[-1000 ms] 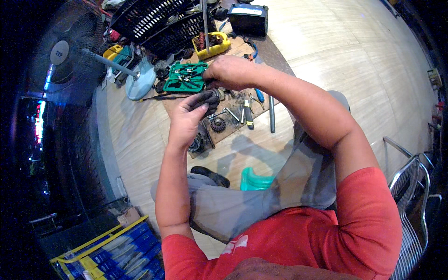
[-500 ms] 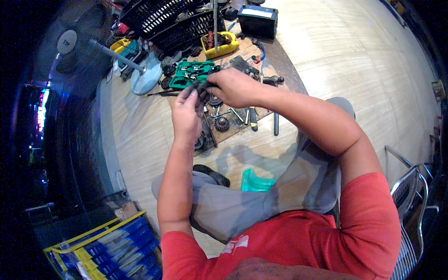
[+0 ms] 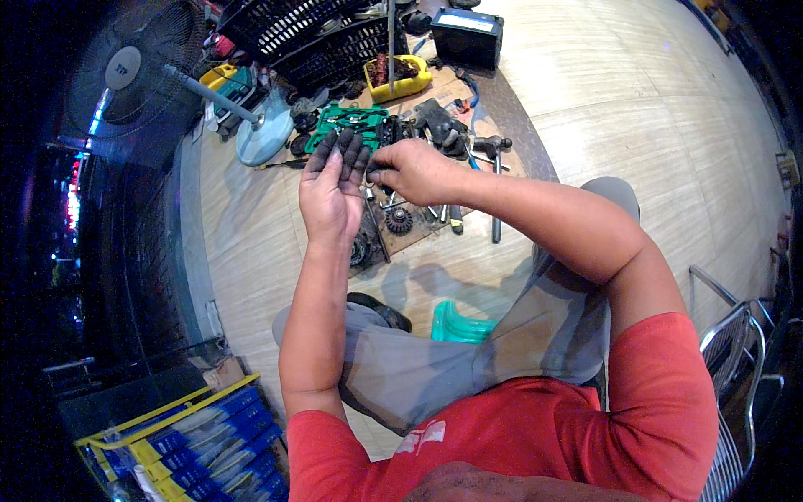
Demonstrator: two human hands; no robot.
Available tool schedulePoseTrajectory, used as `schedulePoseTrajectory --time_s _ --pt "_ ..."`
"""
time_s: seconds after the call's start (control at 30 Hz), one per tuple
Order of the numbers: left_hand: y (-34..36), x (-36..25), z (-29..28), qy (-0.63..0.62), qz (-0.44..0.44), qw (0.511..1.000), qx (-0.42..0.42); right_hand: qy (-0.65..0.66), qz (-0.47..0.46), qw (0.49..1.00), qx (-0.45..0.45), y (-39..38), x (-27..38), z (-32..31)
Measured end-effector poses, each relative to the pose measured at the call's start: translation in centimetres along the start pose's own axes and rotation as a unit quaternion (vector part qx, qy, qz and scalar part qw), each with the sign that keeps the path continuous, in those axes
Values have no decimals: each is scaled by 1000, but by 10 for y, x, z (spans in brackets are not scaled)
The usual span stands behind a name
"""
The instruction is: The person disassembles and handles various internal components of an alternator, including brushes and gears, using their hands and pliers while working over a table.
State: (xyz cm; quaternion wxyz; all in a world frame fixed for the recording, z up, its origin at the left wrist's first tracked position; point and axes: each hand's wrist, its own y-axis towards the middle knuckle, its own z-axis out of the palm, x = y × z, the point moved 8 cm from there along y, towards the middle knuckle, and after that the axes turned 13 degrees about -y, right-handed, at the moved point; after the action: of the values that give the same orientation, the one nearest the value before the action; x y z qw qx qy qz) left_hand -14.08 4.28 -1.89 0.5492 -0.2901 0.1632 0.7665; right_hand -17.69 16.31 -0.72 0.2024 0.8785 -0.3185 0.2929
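My left hand (image 3: 333, 182) is raised palm up above the work mat, fingers stretched and apart, their skin dark as if greasy. Close at its right, my right hand (image 3: 414, 171) has its blackened fingers bent and pressed together. Anything in that pinch is hidden or too small to make out. Just beyond the left fingertips lies an open green tool case (image 3: 355, 120) with dark and shiny pieces inside. A toothed metal gear (image 3: 399, 221) rests on the brown mat (image 3: 410, 240) below the right hand, among several metal tools partly covered by it.
A hammer (image 3: 493, 145) and dark parts (image 3: 439, 121) lie right of my hands. Farther off stand a yellow container (image 3: 410, 86), black crates (image 3: 339, 63) and a black battery (image 3: 467, 40). A standing fan (image 3: 266, 134) is at the left, a green plastic stool (image 3: 460, 325) near my legs.
The hands have drawn apart from where they met. My left hand has opened out its fingers, palm up; my right hand has shifted slightly down and right. The view has tilted slightly.
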Motion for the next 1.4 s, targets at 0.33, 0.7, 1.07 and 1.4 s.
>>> schedulePoseTrajectory --time_s 0.33,0.7,1.07,1.4 --pt "-4 -5 9 -50 -96 990 92 -7 -110 991 70 6 5 -5" --pt "-30 27 17 202 -264 933 140 -261 -149 953 29 17 -13 -32" --pt "-14 24 -5 263 -144 954 17 -174 -56 983 -2 10 1 -35" --pt "-2 -1 1 0 -14 1000 22 9 -1 1000 13 -8 6 9"
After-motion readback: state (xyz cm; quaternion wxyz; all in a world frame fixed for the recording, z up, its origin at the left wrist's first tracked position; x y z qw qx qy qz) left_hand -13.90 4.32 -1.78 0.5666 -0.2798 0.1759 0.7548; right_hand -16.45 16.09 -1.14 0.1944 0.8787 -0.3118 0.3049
